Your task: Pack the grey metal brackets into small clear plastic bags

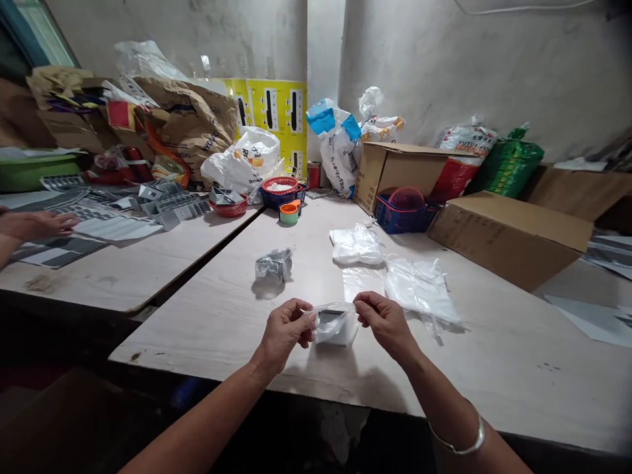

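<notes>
Between my hands, near the table's front edge, is a clear plastic bag (340,334) with a small grey box-like piece (332,318) inside. My left hand (285,329) pinches the bag's left side between thumb and fingers. At the opposite side, my right hand (378,316) grips the bag's top right corner. Farther left lies a dark grey item wrapped in clear plastic (274,265). Just beyond my right hand rest a stack of clear bags (356,245) and another pile of clear bags (419,286).
A co-worker's hand (44,226) is at the left table, over grey printed sheets (118,227). Baskets, including a blue one (402,217), and a tape roll (289,213) stand at the back. An open cardboard box (508,230) is on the right. A gap separates the tables.
</notes>
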The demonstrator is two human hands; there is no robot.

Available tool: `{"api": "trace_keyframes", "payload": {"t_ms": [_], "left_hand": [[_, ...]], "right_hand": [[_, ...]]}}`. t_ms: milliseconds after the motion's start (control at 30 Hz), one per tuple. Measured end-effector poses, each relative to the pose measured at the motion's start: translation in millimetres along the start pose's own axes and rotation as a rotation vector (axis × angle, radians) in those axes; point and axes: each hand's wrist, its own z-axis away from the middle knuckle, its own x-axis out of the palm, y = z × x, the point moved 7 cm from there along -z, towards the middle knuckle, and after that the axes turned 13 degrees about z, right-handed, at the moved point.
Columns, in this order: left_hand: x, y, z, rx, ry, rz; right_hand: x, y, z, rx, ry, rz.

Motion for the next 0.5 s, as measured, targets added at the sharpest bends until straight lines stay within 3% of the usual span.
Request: {"api": "trace_keyframes", "payload": {"t_ms": [167,300,400,500], "left_hand": [[11.2,-14,10,0.018,-0.106,0.102],[15.5,-26,13,0.128,-0.198,0.0],[13.8,-29,14,0.333,-0.183,-0.295],[21.6,-20,23,0.702,-0.164,-0.65]], "right_hand": [[15,-12,25,-0.281,-0.055,0.148],[33,-9,39,-0.459,0.009,0.428],[44,-3,44,-0.51,0.122,0.65],[50,0,47,-0.532,0.246,0.797]]}}
